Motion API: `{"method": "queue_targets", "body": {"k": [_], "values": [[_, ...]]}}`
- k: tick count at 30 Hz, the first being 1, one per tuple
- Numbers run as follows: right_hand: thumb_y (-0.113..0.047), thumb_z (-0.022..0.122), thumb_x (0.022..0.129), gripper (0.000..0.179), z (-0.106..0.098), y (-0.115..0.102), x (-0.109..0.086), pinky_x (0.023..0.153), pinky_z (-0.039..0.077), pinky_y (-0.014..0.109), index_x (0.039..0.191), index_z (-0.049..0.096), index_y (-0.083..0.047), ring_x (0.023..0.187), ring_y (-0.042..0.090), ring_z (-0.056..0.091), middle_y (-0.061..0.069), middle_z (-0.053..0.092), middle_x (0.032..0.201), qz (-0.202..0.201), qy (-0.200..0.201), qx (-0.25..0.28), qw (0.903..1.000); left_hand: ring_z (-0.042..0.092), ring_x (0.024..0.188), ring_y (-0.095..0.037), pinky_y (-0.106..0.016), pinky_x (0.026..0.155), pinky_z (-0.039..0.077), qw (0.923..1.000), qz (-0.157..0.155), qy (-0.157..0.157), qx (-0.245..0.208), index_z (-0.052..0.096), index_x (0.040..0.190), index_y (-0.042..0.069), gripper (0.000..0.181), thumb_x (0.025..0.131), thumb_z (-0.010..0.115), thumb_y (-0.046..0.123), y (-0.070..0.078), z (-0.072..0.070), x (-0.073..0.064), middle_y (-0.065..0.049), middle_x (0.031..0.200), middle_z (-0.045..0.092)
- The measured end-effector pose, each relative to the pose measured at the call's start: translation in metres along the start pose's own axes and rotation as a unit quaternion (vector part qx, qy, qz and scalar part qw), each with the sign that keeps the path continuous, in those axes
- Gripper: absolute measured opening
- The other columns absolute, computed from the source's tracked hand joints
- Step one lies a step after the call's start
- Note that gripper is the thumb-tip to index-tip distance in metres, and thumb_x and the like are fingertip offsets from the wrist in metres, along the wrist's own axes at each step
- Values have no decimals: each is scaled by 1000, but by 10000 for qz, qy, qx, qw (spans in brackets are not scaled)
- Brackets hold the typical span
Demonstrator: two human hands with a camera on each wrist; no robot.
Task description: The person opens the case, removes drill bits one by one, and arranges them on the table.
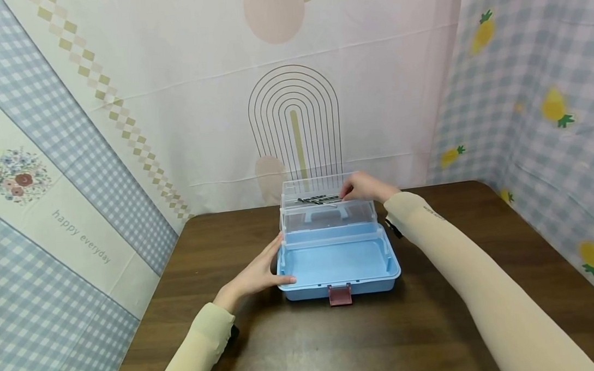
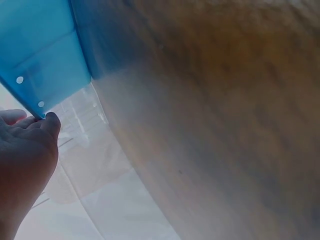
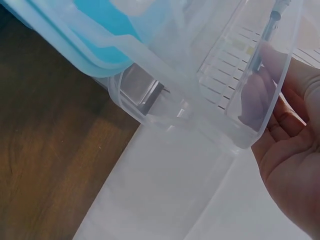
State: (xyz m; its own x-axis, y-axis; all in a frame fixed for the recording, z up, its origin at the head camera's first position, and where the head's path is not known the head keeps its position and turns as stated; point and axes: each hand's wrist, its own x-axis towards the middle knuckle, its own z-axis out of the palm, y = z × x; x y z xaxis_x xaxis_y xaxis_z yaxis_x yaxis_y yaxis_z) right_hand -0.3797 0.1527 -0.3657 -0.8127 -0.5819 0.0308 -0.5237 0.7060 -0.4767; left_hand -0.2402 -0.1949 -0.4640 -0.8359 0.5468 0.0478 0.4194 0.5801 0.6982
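Observation:
A light blue storage box (image 1: 336,260) stands with its clear upper trays (image 1: 330,222) folded up and back. My left hand (image 1: 258,271) grips the box's left side, thumb over the front rim and fingers along the outside wall. In the left wrist view, fingertips meet the blue wall's edge. Several slim dark and silver pen-like sticks (image 1: 317,200) lie in the upper tray. Over that tray's right end, my right hand (image 1: 362,186) pinches one slim pen-like stick (image 3: 270,30). In the right wrist view, its fingertips show through the clear tray wall.
A dark red latch (image 1: 340,295) hangs from the box's front. Brown wooden tabletop (image 1: 302,343) extends around the box. Behind the table hangs a pale patterned cloth (image 1: 216,128), with checked cloth at both sides.

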Motion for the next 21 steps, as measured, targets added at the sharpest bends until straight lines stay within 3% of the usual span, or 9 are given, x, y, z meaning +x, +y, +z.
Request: {"method": "queue_targets", "body": {"k": [10,21], "values": [[-3,67,96,9,1,6,0,79,54,37,93,75,-1,83,19,65,7,72,90,-67,-134,51,9999,9,153,-19,-53,119,19,10000,-52,-52,51,2,164,24,116,82,82,48,1,0,2,8,169,0],[-9,61,101,12,3,6,-2,81,51,39,103,69,0,86,21,61,10,68,98,22,-213,64,9997,7,153,-14,-51,119,21,9999,-65,-45,95,2,163,30,115,82,81,52,-6,1,2,16,167,-2]]}}
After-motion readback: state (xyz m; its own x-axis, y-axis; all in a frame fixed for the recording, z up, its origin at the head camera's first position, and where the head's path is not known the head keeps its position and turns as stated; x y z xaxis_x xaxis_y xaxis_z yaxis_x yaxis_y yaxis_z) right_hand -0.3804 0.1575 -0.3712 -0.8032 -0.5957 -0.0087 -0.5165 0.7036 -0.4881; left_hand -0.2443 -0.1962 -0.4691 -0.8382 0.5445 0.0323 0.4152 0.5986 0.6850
